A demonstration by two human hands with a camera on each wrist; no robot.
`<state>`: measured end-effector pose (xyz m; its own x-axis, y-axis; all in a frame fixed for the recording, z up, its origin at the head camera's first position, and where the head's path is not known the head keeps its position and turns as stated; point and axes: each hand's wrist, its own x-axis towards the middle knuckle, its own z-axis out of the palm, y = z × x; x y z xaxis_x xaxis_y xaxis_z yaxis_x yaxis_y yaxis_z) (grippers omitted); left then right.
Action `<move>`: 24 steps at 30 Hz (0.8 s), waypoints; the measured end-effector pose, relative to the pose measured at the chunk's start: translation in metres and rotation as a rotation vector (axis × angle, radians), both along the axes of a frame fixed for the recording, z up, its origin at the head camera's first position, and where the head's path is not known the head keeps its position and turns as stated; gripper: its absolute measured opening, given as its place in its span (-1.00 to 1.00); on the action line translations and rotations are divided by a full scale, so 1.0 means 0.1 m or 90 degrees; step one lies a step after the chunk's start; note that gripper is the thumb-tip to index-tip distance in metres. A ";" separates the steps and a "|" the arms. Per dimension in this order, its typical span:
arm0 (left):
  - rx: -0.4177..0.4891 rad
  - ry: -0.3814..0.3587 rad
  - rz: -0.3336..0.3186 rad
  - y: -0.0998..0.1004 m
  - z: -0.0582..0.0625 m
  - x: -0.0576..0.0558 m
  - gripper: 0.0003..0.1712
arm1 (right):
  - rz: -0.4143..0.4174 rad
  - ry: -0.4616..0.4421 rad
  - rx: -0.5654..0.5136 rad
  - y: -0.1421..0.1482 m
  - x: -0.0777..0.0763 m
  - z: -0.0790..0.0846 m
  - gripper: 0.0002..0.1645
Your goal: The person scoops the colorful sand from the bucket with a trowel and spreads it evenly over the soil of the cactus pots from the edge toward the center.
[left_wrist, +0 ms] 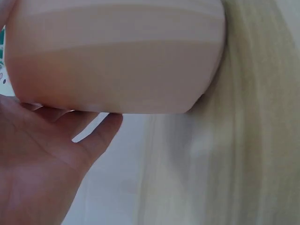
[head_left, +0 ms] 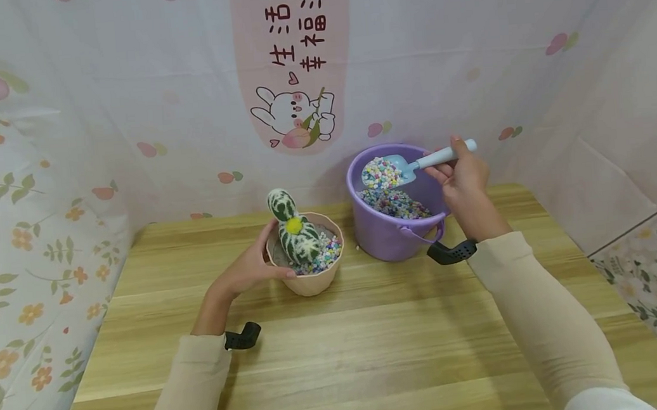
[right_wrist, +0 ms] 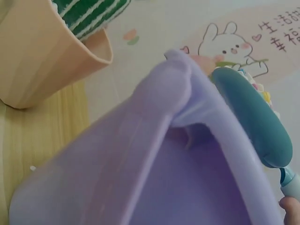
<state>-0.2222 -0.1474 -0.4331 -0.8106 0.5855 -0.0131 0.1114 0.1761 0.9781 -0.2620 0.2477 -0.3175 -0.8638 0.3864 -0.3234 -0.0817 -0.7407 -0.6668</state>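
Observation:
My left hand (head_left: 252, 264) grips the side of a peach flower pot (head_left: 308, 284), thumb in front and fingers round the far side. In it stands a green and white cactus (head_left: 299, 242) with a yellow flower, and colourful pebbles cover part of the grey soil on the right. The left wrist view shows the fingers against the pot's wall (left_wrist: 117, 75). My right hand (head_left: 465, 175) holds a small blue shovel (head_left: 408, 169) by its pale handle, its blade heaped with colourful pebbles, over the purple bucket (head_left: 385, 239). More pebbles (head_left: 391, 204) lie inside the bucket.
Pot and bucket stand side by side near the back of the wooden table (head_left: 339, 357). The bucket's handle (head_left: 422, 240) hangs down at its front. A printed cloth (head_left: 185, 113) hangs close behind them. A stray pebble (right_wrist: 33, 168) lies beside the bucket.

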 end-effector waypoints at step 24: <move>-0.066 0.067 0.110 0.16 0.06 0.24 0.44 | 0.091 0.016 -0.107 -0.22 0.29 0.04 -0.49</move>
